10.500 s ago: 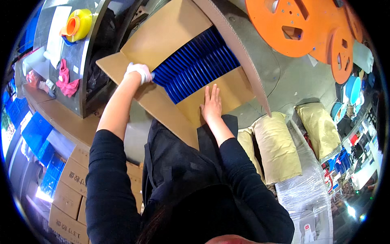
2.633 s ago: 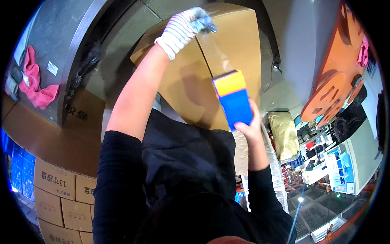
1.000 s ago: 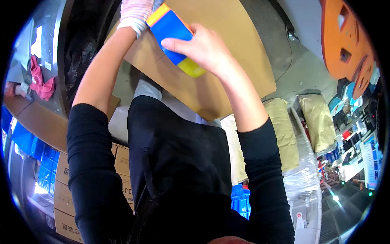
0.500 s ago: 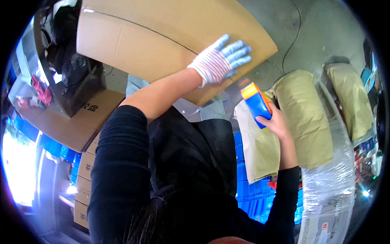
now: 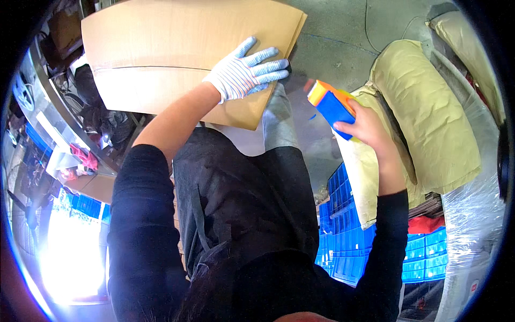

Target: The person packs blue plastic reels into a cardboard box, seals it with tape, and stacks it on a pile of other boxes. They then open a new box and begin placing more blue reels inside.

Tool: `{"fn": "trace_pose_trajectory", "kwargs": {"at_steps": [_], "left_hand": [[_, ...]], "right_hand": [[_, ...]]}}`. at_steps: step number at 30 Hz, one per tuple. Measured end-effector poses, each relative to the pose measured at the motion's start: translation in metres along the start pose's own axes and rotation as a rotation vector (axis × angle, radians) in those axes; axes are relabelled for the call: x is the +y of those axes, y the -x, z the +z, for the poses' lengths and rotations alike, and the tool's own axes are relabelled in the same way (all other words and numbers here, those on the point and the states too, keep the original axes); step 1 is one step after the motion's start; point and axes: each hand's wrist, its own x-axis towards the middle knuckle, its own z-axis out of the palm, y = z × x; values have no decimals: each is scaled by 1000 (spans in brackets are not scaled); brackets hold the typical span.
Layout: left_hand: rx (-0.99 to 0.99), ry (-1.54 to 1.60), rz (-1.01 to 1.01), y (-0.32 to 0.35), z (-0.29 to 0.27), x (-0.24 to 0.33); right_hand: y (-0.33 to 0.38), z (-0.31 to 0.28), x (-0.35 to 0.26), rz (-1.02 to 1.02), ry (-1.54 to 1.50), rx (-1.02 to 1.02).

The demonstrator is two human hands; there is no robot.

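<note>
Your gloved left hand (image 5: 244, 72) is pressing flat, fingers spread, on the closed cardboard box (image 5: 177, 59) near its right edge, while your bare right hand (image 5: 370, 129) is gripping a blue-and-orange tape dispenser (image 5: 332, 104) beside the box, over the floor.

- Floor (image 5: 343, 32): grey concrete, bare between the goods; a thin dark cable runs across it at the top.
- Closed cardboard box (image 5: 177, 59): large, brown, standing at the person's front.
- Tan sacks (image 5: 429, 118): stacked to the right.
- Blue plastic crates (image 5: 343, 236): stacked below the sacks.
- Clear wrapped bundle (image 5: 472, 214): far right.
</note>
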Motion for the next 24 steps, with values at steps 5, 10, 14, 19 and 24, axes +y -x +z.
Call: {"fn": "trace_pose_trajectory", "kwargs": {"at_steps": [5, 10, 14, 19, 24], "left_hand": [[-17, 37, 29, 2, -4, -3], [-85, 27, 10, -5, -15, 6], [-291, 17, -123, -28, -25, 34], [-440, -147, -266, -64, 4, 64], [-446, -82, -209, -70, -26, 63]], "right_hand": [[52, -35, -34, -24, -180, -95], [2, 11, -18, -23, -99, 9], [-93, 49, -78, 179, 19, -24], [-84, 52, -53, 388, 289, -22], [23, 40, -6, 126, -837, 190]]}}
